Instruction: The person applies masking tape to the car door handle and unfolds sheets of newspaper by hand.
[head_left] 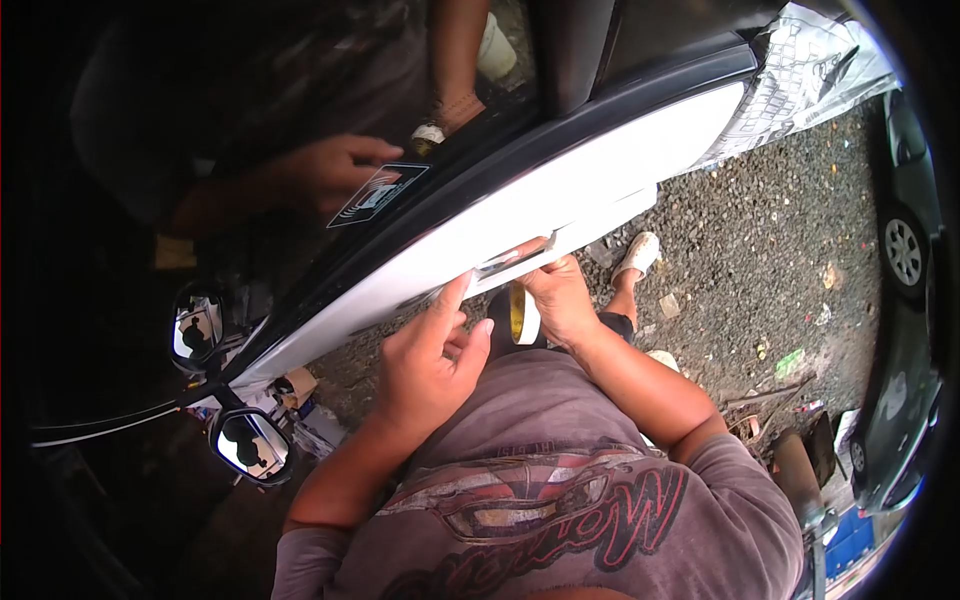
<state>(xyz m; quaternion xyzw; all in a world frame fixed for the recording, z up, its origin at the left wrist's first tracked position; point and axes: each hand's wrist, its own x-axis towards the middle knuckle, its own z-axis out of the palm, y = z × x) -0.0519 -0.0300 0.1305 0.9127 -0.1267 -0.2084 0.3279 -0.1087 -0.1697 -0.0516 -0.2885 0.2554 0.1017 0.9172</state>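
Observation:
In the head view, a white car door (600, 150) stretches diagonally in front of my body. My left hand (425, 370) has its index finger stretched to the near end of the door handle (518, 264), with the thumb apart and nothing visibly held. At the handle's other end, my right hand (562, 300) is closed on a roll of tape (531, 322), pale at the edge and yellowish inside. A short pale strip (550, 241) stands up by the right fingertips. The right fingers are partly hidden behind the door edge.
The dark window (250, 120) above the door carries a sticker (378, 195) and reflections. A side mirror (250, 445) sits at left. Printed plastic sheeting (815, 70) covers the far end. Gravel (740, 240) lies below, with a parked car (905, 260) at right.

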